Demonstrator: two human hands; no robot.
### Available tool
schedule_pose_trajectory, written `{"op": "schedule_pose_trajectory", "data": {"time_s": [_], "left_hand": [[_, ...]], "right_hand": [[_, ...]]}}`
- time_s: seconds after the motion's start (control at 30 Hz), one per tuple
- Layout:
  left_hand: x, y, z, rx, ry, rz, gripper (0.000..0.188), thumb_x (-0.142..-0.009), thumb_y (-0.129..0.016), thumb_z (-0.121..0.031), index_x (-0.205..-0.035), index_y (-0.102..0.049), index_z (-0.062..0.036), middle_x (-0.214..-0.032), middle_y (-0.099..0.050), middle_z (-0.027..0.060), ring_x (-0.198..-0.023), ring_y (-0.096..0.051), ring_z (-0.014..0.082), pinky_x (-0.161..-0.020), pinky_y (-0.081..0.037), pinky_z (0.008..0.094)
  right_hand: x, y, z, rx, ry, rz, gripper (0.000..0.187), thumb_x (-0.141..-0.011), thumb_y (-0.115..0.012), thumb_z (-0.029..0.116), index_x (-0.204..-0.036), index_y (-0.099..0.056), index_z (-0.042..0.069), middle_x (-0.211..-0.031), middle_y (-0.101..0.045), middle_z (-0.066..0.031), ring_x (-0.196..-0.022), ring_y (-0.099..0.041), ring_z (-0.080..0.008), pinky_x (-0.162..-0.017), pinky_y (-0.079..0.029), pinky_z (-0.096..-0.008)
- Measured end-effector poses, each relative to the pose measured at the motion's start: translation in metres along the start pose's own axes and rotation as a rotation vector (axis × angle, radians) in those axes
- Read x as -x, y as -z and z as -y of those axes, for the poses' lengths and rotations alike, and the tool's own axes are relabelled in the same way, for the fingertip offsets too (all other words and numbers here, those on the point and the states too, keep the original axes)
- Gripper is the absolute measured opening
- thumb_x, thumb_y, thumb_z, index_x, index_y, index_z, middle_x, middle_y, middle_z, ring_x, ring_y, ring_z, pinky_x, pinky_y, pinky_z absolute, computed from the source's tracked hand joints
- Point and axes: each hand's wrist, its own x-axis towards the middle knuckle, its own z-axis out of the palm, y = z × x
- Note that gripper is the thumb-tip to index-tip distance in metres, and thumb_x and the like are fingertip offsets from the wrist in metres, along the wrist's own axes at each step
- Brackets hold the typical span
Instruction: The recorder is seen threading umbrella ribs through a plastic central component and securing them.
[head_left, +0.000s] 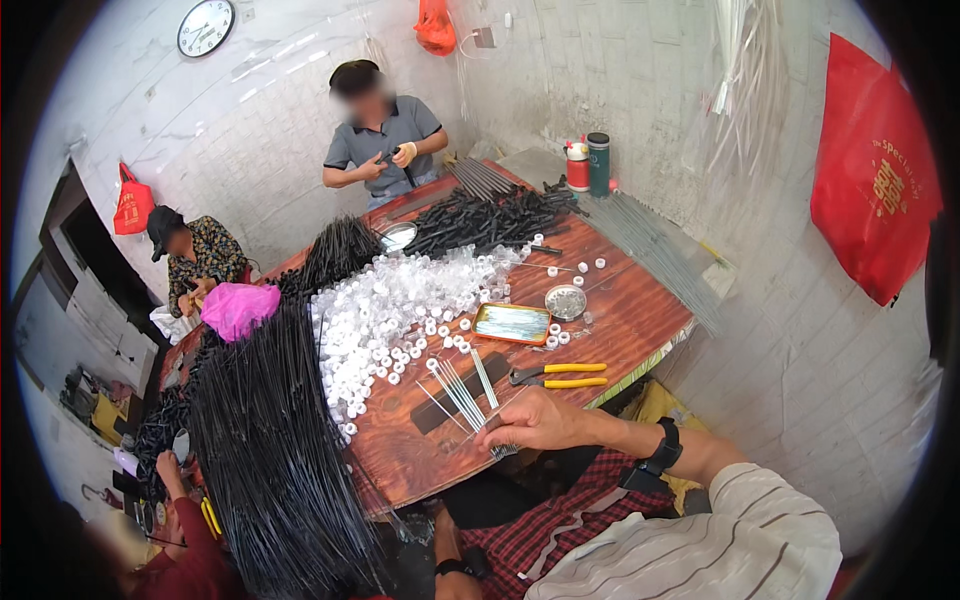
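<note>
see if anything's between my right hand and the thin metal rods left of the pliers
Nothing visible: the right hand is at the near ends of the thin metal rods, contact unclear. The yellow-handled pliers lie to their right.

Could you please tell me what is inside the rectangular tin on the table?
The rectangular tin holds thin, pale, straight pieces, lying mostly lengthwise; whatever they cover underneath cannot be seen.

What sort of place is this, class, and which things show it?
Probably a small workshop for hand assembly. A heap of small white and clear pieces and a thick mass of long black strands crowd the table, and yellow-handled pliers lie near thin metal rods.
</note>
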Motion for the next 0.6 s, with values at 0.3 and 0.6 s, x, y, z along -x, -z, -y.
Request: {"op": "schedule_pose_trajectory", "data": {"time_s": [0.3,0.6], "left_hand": [[0.036,0.067,0.101,-0.154,-0.200,-0.018,0.027,-0.097,-0.045,-0.022,-0.094,-0.066,-0.0051,-0.089,-0.067,0.0120,-0.076,-0.064,0.0229,-0.064,-0.050,0.0365],[0.090,0.069,0.044,0.292,0.278,0.085,0.036,-0.089,-0.035,0.001,-0.106,-0.064,-0.0111,-0.092,-0.063,0.0000,-0.080,-0.059,0.0145,-0.075,-0.051,0.0276]], "right_hand": [[0.000,0.004,-0.008,0.004,0.066,-0.057,0.018,-0.091,-0.065,0.014,-0.100,-0.073,0.001,-0.090,-0.074,-0.0092,-0.081,-0.072,-0.0192,-0.072,-0.054,-0.0292],[0.010,-0.013,0.001,-0.079,0.124,-0.114,0.026,-0.087,-0.069,0.029,-0.082,-0.067,0.003,-0.066,-0.059,-0.0171,-0.059,-0.059,-0.0308,-0.057,-0.044,-0.0404]]}}
